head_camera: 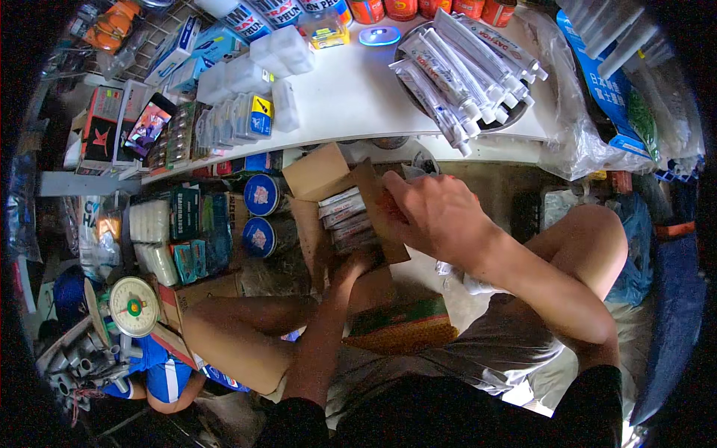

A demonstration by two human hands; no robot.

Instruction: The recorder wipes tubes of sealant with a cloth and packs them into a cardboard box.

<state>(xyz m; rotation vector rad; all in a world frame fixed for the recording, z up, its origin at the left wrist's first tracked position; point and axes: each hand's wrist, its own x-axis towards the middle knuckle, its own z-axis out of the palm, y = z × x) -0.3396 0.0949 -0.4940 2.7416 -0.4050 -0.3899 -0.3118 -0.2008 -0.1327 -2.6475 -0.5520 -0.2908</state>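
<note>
An open cardboard carton (315,175) sits between my knees with its flaps raised. Inside it lie several wrapped white tubes (347,215), stacked and bearing red print. My left hand (357,265) reaches into the near side of the carton, its fingers lost in shadow. Over the carton's right flap (374,215) is my right hand (445,218), knuckles up and fingers curled; what they hold, if anything, is hidden. Bits of red show beside that hand. On the white shelf ahead, a round metal tray (507,124) carries a pile of similar white tubes (448,73) with white caps.
Spray cans (274,14), orange-red cans (400,8) and a lit computer mouse (380,36) line the shelf's back. Clear plastic boxes (283,50) and a phone (148,126) stand left. Below are blue-lidded jars (260,194) and a dial scale (133,307). Another person's leg (173,383) shows lower left.
</note>
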